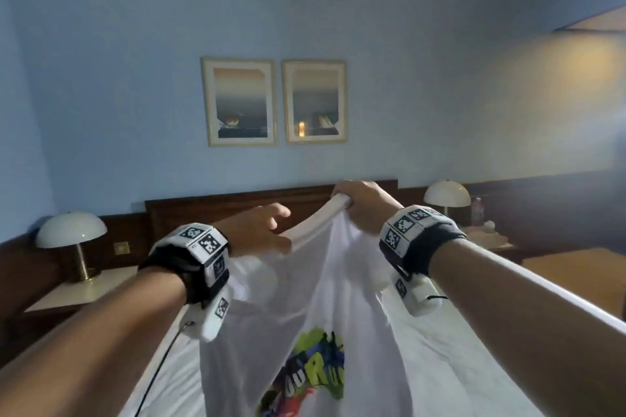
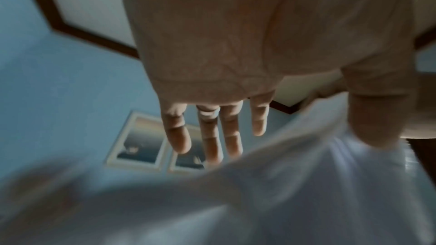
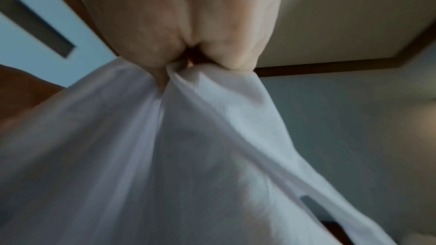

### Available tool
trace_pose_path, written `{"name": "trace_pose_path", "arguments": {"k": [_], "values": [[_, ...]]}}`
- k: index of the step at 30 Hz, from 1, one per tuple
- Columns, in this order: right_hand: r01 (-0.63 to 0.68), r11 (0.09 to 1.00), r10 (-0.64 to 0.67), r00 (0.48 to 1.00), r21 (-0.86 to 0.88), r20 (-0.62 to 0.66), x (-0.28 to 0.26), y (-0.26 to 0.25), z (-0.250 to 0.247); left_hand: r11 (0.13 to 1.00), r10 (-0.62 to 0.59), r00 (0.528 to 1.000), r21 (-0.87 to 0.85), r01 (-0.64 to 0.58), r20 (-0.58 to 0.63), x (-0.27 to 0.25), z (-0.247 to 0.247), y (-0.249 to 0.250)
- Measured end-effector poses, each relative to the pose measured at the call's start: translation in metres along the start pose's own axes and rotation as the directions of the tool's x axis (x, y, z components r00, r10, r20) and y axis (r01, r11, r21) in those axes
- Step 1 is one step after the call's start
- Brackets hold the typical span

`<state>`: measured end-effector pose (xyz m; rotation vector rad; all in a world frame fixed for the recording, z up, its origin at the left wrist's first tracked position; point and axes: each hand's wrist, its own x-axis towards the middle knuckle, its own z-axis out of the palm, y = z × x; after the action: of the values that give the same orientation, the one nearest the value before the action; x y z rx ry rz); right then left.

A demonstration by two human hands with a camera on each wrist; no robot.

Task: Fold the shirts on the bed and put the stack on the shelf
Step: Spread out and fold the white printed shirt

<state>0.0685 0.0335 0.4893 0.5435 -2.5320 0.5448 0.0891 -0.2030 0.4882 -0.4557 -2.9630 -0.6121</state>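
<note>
White shirt (image 1: 305, 298), colourful chest print, hanging upright above bed (image 1: 440, 359).

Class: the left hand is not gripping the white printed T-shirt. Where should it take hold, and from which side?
The right hand bunches one top corner of the white printed T-shirt. The left hand, fingers straight, should probably pinch the collar edge sagging beside it, coming from the left, to level the shirt.
</note>
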Motion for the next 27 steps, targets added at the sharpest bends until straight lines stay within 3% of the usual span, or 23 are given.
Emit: {"name": "trace_pose_path", "arguments": {"k": [1,3,6,8,13,15,17,18,20,21,23,25,27], "values": [[0.046,0.999,-0.046,0.999,-0.007,0.015,0.006,-0.008,0.000,0.995,0.046,0.999,-0.089,-0.046,-0.003,0.003,0.017,0.006],[0.121,0.992,-0.118,0.991,-0.047,0.063,0.015,-0.015,-0.001,0.987,0.085,0.986,-0.126,-0.103,-0.145,0.017,0.045,0.014],[0.178,0.975,-0.160,0.978,-0.136,0.135,0.021,-0.001,-0.007,0.995,0.024,0.954,-0.081,-0.050,-0.300,0.034,0.051,0.014],[0.185,0.967,-0.149,0.968,-0.176,0.201,0.021,0.023,-0.010,0.992,0.014,0.942,-0.115,-0.056,-0.336,0.042,0.041,0.010],[0.052,0.968,0.027,0.951,-0.247,0.308,0.012,0.098,-0.010,0.996,-0.086,0.908,-0.052,0.071,-0.409,0.057,0.021,0.010],[-0.036,0.989,0.075,0.961,-0.147,0.267,0.014,0.111,-0.012,0.982,-0.151,0.903,0.040,0.183,-0.402,0.059,0.022,0.013],[-0.068,0.998,0.066,0.982,0.003,0.177,0.018,0.102,-0.021,0.965,-0.199,0.929,0.106,0.242,-0.311,0.062,0.026,0.019],[-0.042,0.998,0.034,0.990,0.055,0.138,0.021,0.093,-0.026,0.972,-0.201,0.952,0.072,0.223,-0.230,0.064,0.033,0.022],[0.050,0.997,-0.056,0.994,0.062,0.098,0.028,0.068,-0.032,0.990,-0.088,0.995,-0.118,0.083,-0.040,0.068,0.053,0.034],[0.084,0.996,-0.087,0.993,0.042,0.085,0.029,0.054,-0.032,0.975,-0.025,1.000,-0.222,0.023,-0.009,0.072,0.066,0.040],[0.102,0.994,-0.104,0.992,0.036,0.067,0.032,0.033,-0.027,0.961,0.040,0.996,-0.269,-0.061,-0.084,0.080,0.085,0.051],[0.100,0.991,-0.105,0.992,0.084,0.063,0.033,0.021,-0.023,0.963,0.001,0.987,-0.264,-0.044,-0.160,0.086,0.082,0.058],[0.124,0.979,-0.134,0.990,0.160,0.052,0.031,0.019,-0.024,0.986,0.079,0.962,-0.124,-0.115,-0.260,0.088,0.068,0.053]]}}
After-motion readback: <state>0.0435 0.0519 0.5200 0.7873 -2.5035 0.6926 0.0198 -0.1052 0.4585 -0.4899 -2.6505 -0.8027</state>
